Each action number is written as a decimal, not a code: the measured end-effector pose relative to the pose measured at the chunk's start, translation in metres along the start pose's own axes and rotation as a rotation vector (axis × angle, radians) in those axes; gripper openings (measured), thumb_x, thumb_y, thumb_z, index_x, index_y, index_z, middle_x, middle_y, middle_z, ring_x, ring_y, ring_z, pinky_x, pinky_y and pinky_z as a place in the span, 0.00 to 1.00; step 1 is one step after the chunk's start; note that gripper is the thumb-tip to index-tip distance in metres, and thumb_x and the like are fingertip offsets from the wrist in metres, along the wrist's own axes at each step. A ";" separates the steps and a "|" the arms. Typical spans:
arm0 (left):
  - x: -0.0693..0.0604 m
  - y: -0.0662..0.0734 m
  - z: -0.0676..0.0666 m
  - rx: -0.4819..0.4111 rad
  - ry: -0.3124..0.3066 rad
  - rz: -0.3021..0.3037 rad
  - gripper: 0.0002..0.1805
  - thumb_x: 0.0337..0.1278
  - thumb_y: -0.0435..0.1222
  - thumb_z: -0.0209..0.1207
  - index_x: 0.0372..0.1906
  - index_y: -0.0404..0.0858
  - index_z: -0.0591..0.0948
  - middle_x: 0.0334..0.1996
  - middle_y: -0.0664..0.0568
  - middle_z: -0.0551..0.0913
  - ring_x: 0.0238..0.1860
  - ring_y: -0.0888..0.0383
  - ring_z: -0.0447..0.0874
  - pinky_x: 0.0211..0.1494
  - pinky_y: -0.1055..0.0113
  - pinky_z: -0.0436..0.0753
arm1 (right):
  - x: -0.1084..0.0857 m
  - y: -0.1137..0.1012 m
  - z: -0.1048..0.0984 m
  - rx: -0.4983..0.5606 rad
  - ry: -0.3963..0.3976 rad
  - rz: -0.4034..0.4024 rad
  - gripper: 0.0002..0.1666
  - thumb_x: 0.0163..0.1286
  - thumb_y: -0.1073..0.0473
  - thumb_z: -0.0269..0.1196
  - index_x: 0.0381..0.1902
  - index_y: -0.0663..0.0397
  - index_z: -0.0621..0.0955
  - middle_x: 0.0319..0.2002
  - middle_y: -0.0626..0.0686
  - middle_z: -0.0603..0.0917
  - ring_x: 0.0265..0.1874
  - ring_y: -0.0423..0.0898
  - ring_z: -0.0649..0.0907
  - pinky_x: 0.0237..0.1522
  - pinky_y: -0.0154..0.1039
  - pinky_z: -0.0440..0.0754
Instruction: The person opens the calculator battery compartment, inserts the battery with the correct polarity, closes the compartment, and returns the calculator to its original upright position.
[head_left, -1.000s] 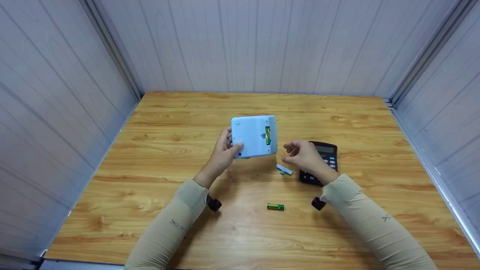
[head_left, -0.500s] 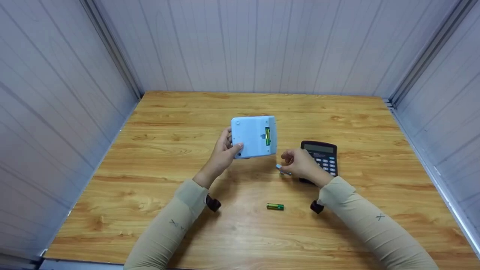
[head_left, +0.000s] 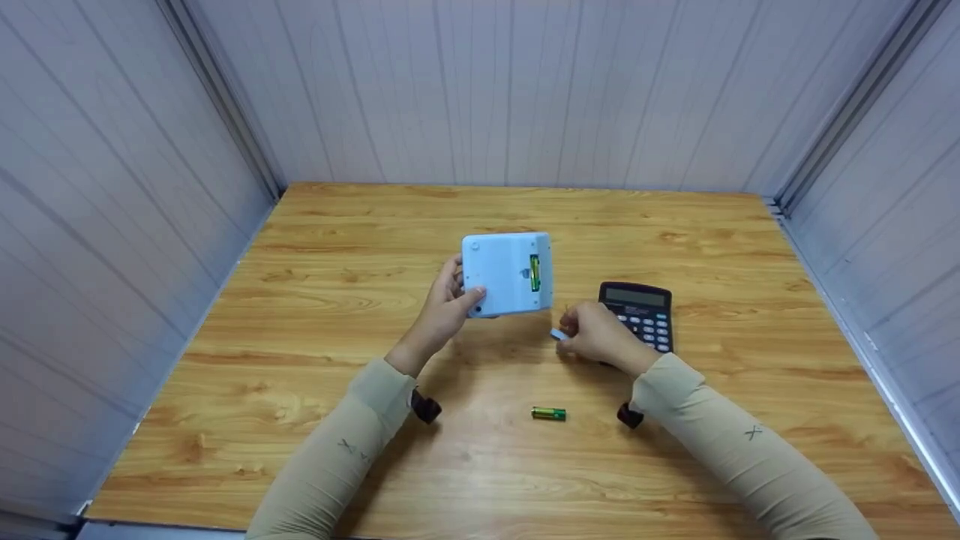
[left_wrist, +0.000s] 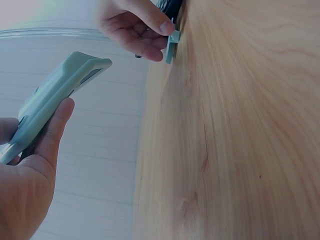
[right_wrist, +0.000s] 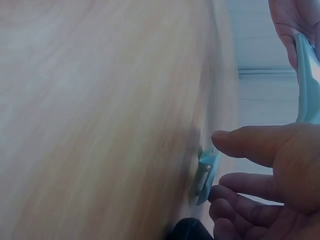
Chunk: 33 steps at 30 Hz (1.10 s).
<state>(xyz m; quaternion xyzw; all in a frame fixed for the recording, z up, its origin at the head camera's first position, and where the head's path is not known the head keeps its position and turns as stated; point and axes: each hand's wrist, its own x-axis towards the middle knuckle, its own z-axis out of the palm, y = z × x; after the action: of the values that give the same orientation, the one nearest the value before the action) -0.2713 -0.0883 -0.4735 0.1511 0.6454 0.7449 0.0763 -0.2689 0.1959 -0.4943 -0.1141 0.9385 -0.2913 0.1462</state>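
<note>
My left hand (head_left: 439, 315) grips a light blue calculator (head_left: 499, 274) by its left edge, thumb on the back, which faces up toward the head view. One green-and-gold battery (head_left: 535, 273) lies in its uncovered slot. To the right and lower, my right hand (head_left: 600, 334) pinches a small light blue battery cover (head_left: 558, 334) at the tabletop. In the right wrist view the thumb touches one end of the cover (right_wrist: 206, 172) and the fingers are at the other. The left wrist view shows the cover (left_wrist: 171, 47) under the thumb tip, close to the wood.
A black calculator (head_left: 637, 296) lies face up beneath and behind the right hand, partly hidden by it. Nearer the front, a loose green battery (head_left: 549, 413) rests on the wooden table (head_left: 360, 255). Pale panel walls (head_left: 480, 90) stand around the back and sides.
My right hand has come down and slightly left from above the black calculator and taken hold of the battery cover. The left hand and light blue calculator stay nearly still.
</note>
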 end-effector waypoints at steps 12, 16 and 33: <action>0.000 -0.001 -0.001 -0.001 0.004 -0.009 0.30 0.80 0.23 0.50 0.81 0.38 0.62 0.71 0.32 0.78 0.69 0.37 0.83 0.59 0.46 0.92 | 0.002 -0.005 0.003 -0.010 -0.047 0.053 0.17 0.69 0.61 0.76 0.54 0.62 0.89 0.48 0.58 0.91 0.46 0.51 0.88 0.58 0.53 0.90; 0.000 -0.001 -0.001 -0.003 0.007 -0.010 0.31 0.80 0.24 0.50 0.81 0.39 0.62 0.70 0.32 0.78 0.69 0.37 0.83 0.60 0.45 0.92 | 0.003 -0.005 0.004 -0.004 -0.046 0.058 0.18 0.68 0.62 0.76 0.54 0.61 0.89 0.48 0.57 0.91 0.47 0.51 0.88 0.59 0.53 0.89; -0.001 -0.001 -0.002 0.009 -0.001 -0.005 0.29 0.81 0.25 0.50 0.80 0.39 0.61 0.72 0.33 0.77 0.71 0.37 0.81 0.61 0.44 0.91 | -0.001 -0.009 -0.012 0.041 0.089 0.006 0.17 0.70 0.60 0.74 0.54 0.63 0.89 0.44 0.58 0.91 0.44 0.51 0.86 0.51 0.48 0.88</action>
<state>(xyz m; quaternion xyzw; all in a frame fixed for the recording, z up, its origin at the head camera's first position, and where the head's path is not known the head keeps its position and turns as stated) -0.2706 -0.0900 -0.4746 0.1503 0.6491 0.7417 0.0776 -0.2710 0.1949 -0.4791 -0.0953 0.9382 -0.3148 0.1073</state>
